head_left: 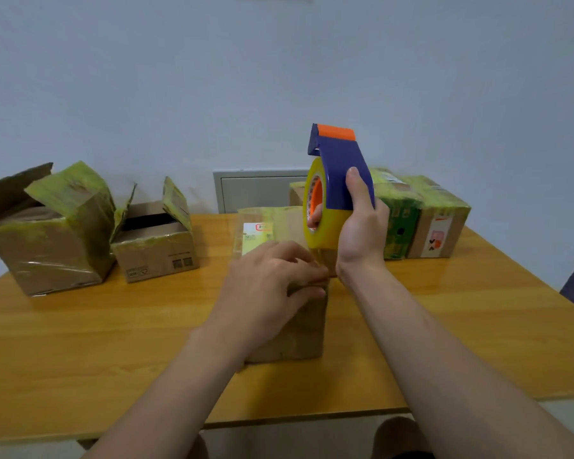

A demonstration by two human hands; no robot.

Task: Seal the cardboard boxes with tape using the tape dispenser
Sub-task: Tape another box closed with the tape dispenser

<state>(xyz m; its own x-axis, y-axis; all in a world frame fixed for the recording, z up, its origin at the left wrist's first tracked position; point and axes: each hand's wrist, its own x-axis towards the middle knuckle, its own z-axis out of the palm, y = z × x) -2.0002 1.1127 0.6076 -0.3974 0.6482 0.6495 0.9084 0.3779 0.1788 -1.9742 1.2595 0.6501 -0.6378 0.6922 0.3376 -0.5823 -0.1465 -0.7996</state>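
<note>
A small closed cardboard box (299,329) stands mid-table with a white label on its top. My left hand (272,279) lies on the box's top near edge, fingertips pressing the tape end down at the right corner. My right hand (358,233) grips a blue and orange tape dispenser (337,160) holding a yellow tape roll (322,223), raised upright just above the box's right side. A short strip of clear tape runs from the roll down to my left fingertips.
At the left of the wooden table (113,342) stand two open boxes, a large one (47,246) and a smaller one (156,250), flaps up. At the back right sit taped boxes (424,220). A grey wall panel (256,190) is behind.
</note>
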